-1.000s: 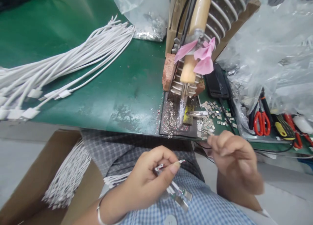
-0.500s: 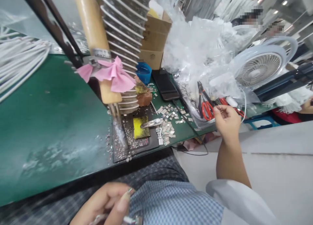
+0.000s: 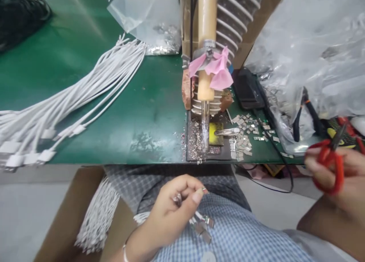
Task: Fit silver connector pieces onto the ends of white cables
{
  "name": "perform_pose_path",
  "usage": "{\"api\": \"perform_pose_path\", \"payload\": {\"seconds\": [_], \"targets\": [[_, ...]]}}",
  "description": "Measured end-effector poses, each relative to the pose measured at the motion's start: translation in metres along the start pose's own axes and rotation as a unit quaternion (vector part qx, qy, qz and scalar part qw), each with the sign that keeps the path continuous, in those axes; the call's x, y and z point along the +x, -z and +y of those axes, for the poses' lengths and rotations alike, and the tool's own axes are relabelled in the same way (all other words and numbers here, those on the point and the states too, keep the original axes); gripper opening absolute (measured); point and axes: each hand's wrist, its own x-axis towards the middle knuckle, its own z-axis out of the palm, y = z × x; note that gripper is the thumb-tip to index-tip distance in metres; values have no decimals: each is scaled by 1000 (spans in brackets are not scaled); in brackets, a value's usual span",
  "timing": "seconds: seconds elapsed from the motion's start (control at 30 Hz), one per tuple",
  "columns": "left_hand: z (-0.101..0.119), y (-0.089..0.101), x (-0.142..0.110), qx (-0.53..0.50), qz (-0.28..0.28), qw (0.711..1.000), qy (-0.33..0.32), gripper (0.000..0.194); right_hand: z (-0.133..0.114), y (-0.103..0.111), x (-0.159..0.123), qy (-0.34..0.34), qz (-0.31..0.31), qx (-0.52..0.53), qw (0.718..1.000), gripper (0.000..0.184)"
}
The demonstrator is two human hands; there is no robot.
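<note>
My left hand is closed over the lap, with several white cables in it. Metal USB connectors stick out below its fingers. Thumb and forefinger pinch a tiny end, too small to make out. At the far right, my right hand grips red-handled scissors, blades pointing up and away. Between the hands, a soldering iron with a wooden handle and a pink cloth tie hangs tip-down over a dark, solder-specked plate. A yellow sponge lies on that plate.
Small metal connector pieces lie beside the plate. Black-handled pliers and a phone are farther right. A bundle of white cables covers the bench's left side. Below stands a cardboard box holding more white cables. A ribbed hose rises behind the iron.
My right hand has taken up the red-handled scissors from beside the pliers. My left hand still holds the cables. The view has swung left and levelled, bringing the cable bundle and box into sight.
</note>
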Motion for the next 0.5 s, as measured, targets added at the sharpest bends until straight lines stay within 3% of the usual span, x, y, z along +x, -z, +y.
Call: {"api": "perform_pose_path", "payload": {"seconds": [0.07,0.13,0.2,0.3,0.5], "targets": [[0,-1,0,-6,9,1000,8,30,-20,-18,-22,151,-189,83,967,10],[1,-2,-2,-13,28,999,16,29,-37,-46,-36,198,-298,123,926,2],[1,-1,-5,-14,44,999,20,27,-49,-76,-42,220,-308,155,913,8],[-2,3,-12,-14,42,999,6,20,-57,-112,-46,232,-267,177,918,17],[-9,8,-16,-26,37,999,-3,12,-56,-130,-47,281,-244,171,912,22]]}}
